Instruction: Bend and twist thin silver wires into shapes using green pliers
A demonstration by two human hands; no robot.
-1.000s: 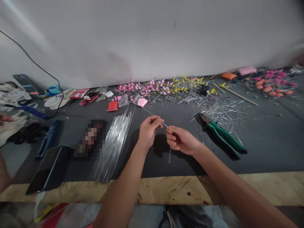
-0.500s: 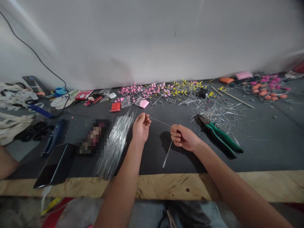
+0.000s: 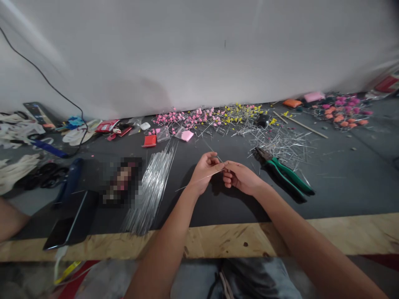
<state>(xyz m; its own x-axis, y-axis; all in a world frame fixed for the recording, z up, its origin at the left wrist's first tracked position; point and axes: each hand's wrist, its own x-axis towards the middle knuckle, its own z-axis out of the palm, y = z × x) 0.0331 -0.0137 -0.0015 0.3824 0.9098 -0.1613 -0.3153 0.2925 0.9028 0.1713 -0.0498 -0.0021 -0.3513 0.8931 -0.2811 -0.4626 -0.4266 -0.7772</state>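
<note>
My left hand [image 3: 205, 171] and my right hand [image 3: 240, 177] meet fingertip to fingertip above the dark tabletop. Both are closed in a pinch on thin metal wire [image 3: 196, 181]. One length slants down to the left across my left wrist; another short length points up and away past the left fingers. Whether these are one bent wire or two, I cannot tell. To the left of my left arm lies a bundle of straight silvery wires [image 3: 152, 189]. Pliers with green and black handles [image 3: 288, 176] rest to the right of my right hand.
Behind the hands lie pink-tipped wires [image 3: 190, 117], yellow-tipped wires [image 3: 243, 113] and a heap of cut wires [image 3: 280, 141]. A phone [image 3: 67, 226] with a cable sits at the left front edge. Another person's arm [image 3: 12, 220] shows at far left.
My left hand has moved right and down to meet my right hand. The wire stretched between the hands now crosses at the fingertips, one end lying over my left wrist.
</note>
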